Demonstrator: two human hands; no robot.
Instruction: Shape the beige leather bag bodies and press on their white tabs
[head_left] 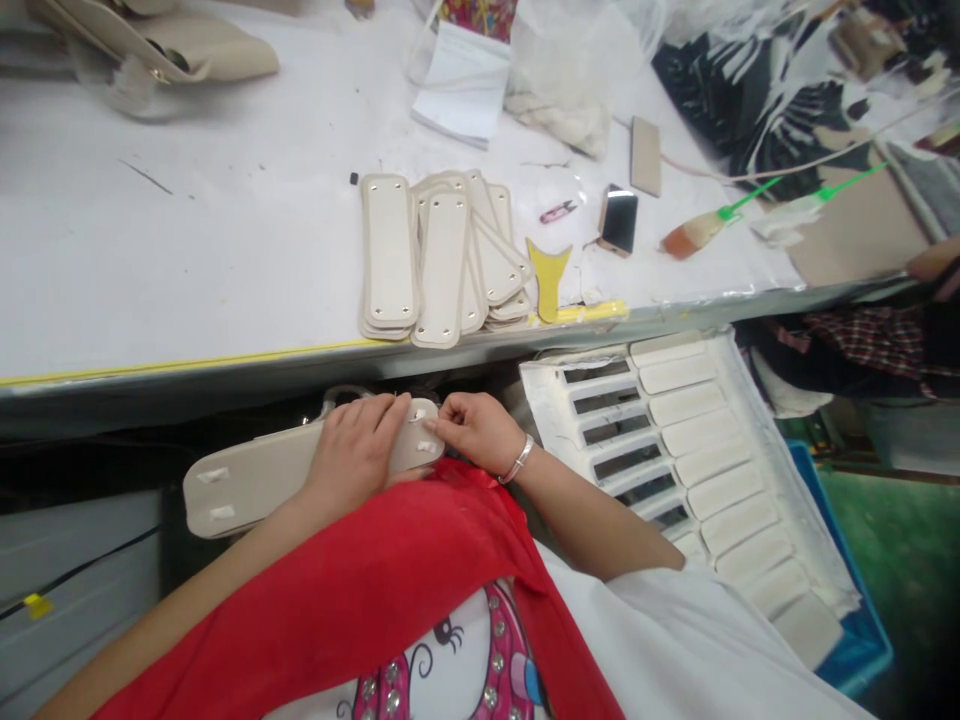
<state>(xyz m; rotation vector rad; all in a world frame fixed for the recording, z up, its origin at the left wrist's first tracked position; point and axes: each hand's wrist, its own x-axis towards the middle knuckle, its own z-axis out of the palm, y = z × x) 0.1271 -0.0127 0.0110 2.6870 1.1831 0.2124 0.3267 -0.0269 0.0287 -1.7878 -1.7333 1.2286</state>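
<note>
A beige bag (262, 470) lies across my lap just below the table edge, its long rounded base facing up. Small white tabs (217, 476) stick out near both ends of that base. My left hand (356, 440) wraps over the bag towards its right end, fingers together and gripping it. At that right end, my right hand (476, 430) has its thumb and finger pinched beside a white tab; what lies between the fingertips is too small to make out. Part of the bag's underside is hidden by my left hand and a red apron (360, 560).
On the table, beige rounded strips (390, 250) with metal studs are piled near the edge. Beside them are a yellow cutout (550, 280), a phone (619, 218) and a glue brush (694, 235). To the right, a white rack (547, 400) carries beige pieces over a blue crate (862, 650).
</note>
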